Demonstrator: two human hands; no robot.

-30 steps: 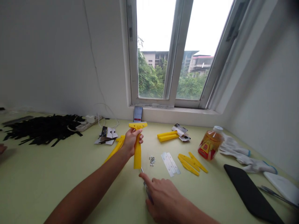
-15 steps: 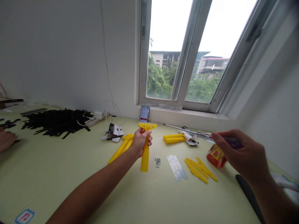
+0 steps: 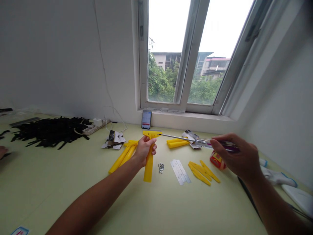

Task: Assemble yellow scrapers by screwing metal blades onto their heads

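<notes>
My left hand (image 3: 146,149) is closed round the handle of a yellow scraper (image 3: 148,169), held upright with its wide head and metal blade edge at the top. In my right hand (image 3: 238,156) is a screwdriver (image 3: 179,137) with a clear and purple handle. Its long shaft points left, and the tip meets the right end of the scraper's head, where a screw sits. Below lie a small heap of nuts and screws (image 3: 161,168), several flat metal blades (image 3: 180,171) and loose yellow plastic plates (image 3: 201,173). More yellow scraper handles (image 3: 122,158) rest left of my left hand.
Further yellow handles (image 3: 177,143) lie near packaging cards at the back. A phone (image 3: 146,119) leans at the window wall. A red container (image 3: 217,160) stands by my right hand. Black strips (image 3: 52,130) and a power strip (image 3: 95,127) lie left; another person's hand (image 3: 3,151) shows at the edge.
My right hand has moved left, bringing the screwdriver's tip from apart to the scraper's head. The left hand keeps its hold. The view has shifted slightly right.
</notes>
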